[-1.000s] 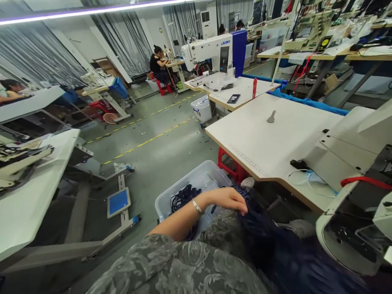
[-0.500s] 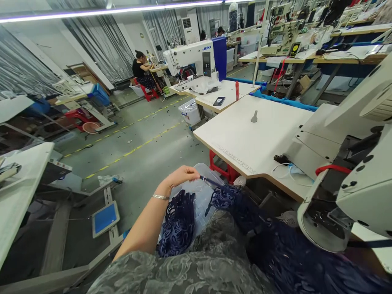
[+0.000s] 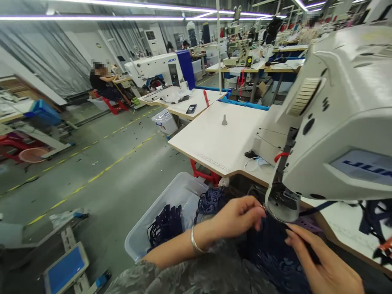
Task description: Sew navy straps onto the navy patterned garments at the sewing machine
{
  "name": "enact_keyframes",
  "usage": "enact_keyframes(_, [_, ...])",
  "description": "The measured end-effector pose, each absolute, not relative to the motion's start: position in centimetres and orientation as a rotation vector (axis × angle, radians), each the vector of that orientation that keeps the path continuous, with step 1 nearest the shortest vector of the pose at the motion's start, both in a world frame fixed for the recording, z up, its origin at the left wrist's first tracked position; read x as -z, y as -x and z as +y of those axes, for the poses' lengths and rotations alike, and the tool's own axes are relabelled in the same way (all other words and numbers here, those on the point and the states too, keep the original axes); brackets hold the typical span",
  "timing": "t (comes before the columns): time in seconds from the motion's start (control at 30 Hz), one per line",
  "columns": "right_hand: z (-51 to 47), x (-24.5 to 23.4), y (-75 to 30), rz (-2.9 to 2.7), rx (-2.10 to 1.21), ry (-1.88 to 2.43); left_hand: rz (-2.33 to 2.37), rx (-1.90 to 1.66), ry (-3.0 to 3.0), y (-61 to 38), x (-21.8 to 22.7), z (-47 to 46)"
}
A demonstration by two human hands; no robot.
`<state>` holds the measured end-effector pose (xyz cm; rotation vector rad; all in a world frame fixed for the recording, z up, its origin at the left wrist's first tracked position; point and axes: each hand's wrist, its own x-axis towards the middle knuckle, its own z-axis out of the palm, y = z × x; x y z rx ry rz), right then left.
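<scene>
Both hands now in lower right of frame, close to the rounded end of the white sewing machine (image 3: 339,110). Change in the last half second: left hand (image 3: 240,218) has left the clear bin (image 3: 134,241) and moved rightward; right hand (image 3: 321,253), out of view then, has come in at lower right. View has swung right too; machine fills more of the frame.

Left: thumb and forefinger pressed together, pinching something small, apparently one end of a narrow navy strip (image 3: 282,224). Right: fingers curled, thumb against forefinger, seemingly on the same strip; dark on dark, so exact grip hard to read. Strip lies between the two hands, just under the machine's rounded end; whether it touches the machine, cannot tell.

Heap of navy straps (image 3: 266,249) over the lap, lower centre-right, below the hands. More navy pieces (image 3: 167,224) in the bin, lower centre.

Meaning, as I judge it: work has shifted from one-handed handling at the bin to two-handed handling of a single piece at the machine.
</scene>
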<state>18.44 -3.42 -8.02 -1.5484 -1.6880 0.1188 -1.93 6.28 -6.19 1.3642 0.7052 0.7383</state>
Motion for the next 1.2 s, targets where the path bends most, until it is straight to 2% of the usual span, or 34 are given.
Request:
enact_keyframes(0.17, [-2.5, 7.6, -17.1, -1.902, 0.253, 1.381, 0.778, -0.614, -1.785, -0.4, 5.9, 4.4])
enact_keyframes(0.27, [-2.6, 7.5, -17.2, -1.954, 0.428, 1.369, 0.788, -0.609, -2.313, -0.1, 5.5, 4.7])
enact_keyframes(0.37, [-2.5, 7.5, -17.2, -1.966, 0.465, 1.37, 0.679, -0.555, -2.86, 0.1, 5.2, 4.7])
enact_keyframes(0.47, [-2.3, 7.7, -16.9, -1.939, 0.397, 1.387, 0.621, -0.545, -3.115, 0.1, 5.0, 4.5])
enact_keyframes(0.6, [-2.4, 7.9, -16.8, -1.961, 0.223, 1.357, 0.641, -0.55, -3.077, 0.3, 5.2, 4.3])
enact_keyframes(0.77, [-3.0, 7.4, -17.9, -1.906, -0.179, 1.528, 0.725, -0.548, -2.949, 0.2, 5.5, 4.1])
enact_keyframes(1.0, [-3.1, 8.4, -18.6, -1.811, -0.014, 1.627, 0.716, -0.57, -2.877, -0.5, 6.0, 4.0])
enact_keyframes(1.2, [-2.4, 8.7, -18.0, -1.569, -0.056, 1.754, 0.724, -0.629, -2.803, -0.9, 7.6, 3.4])
